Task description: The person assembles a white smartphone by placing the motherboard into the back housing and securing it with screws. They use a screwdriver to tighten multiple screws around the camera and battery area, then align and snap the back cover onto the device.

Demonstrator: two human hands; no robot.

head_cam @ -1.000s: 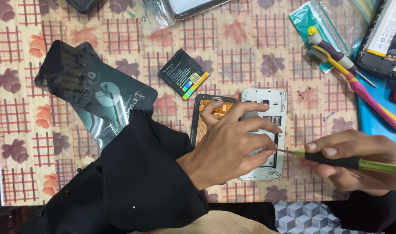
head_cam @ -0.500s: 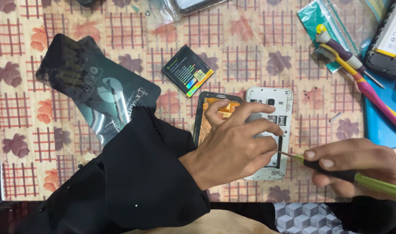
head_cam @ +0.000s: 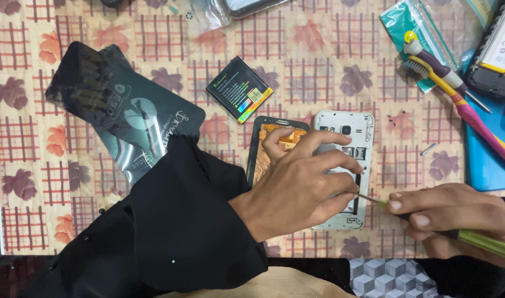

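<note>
Covering the patterned tablecloth (head_cam: pixel 329 49), little has shifted: the left hand (head_cam: pixel 296 187) still spreads its fingers over the white phone frame (head_cam: pixel 343 132) by the dark screen panel (head_cam: pixel 263 143), while the right hand (head_cam: pixel 456 212), pinching the green screwdriver (head_cam: pixel 484 241), has edged its tip into the frame's right edge.

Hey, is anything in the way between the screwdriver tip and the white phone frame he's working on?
Nothing visible. The screwdriver in the right hand points at the white phone frame; the left hand lies on the frame and hides the tip.
</note>
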